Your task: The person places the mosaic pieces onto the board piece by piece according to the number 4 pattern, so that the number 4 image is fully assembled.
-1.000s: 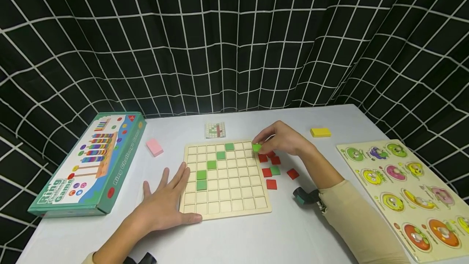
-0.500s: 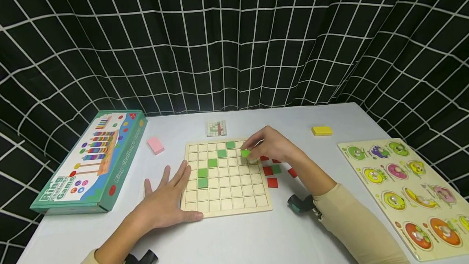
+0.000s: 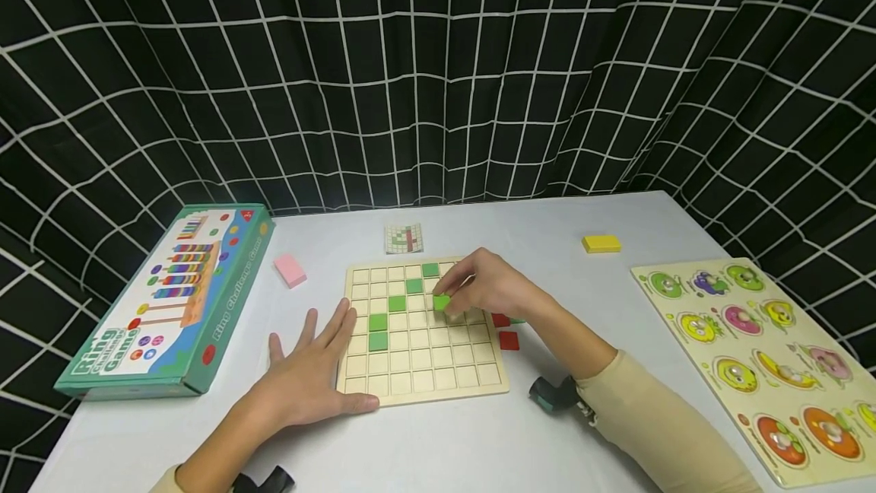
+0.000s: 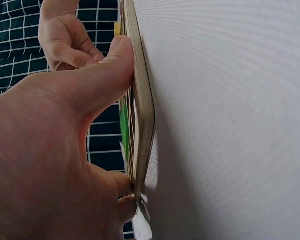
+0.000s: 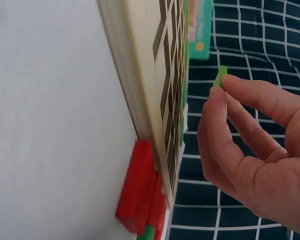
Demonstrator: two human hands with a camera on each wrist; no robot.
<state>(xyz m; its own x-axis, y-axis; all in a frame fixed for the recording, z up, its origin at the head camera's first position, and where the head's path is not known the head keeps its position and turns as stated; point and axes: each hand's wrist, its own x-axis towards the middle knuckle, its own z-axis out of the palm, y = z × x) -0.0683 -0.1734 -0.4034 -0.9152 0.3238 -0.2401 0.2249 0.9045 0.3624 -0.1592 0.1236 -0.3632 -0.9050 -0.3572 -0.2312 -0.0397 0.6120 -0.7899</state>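
Observation:
Thumb and fingers of my right hand [image 3: 489, 286] pinch a green square tile [image 3: 441, 302] over the upper right part of a pale wooden grid board [image 3: 438, 385]. In the right wrist view the green tile [image 5: 220, 76] sits between the fingertips, apart from the board. My left hand [image 3: 308, 379] rests at the board's front left corner, fingers straight along its left side, thumb on the front edge. Several green tiles [image 3: 397, 303] lie in cells of the board, in a stepped diagonal. Beside its right edge are red tiles [image 3: 509, 341], partly hidden by the right hand and forearm.
Behind the board lies a small pattern card [image 3: 404, 238]. A boxed ring game [image 3: 171, 295] and a pink block [image 3: 290, 271] are on the left. To the right are a yellow block [image 3: 601, 244] and a fruit puzzle board [image 3: 760, 356].
My right hand has carried the green tile left and toward me, from the board's upper right corner to above its inner cells. The left hand has stayed in place.

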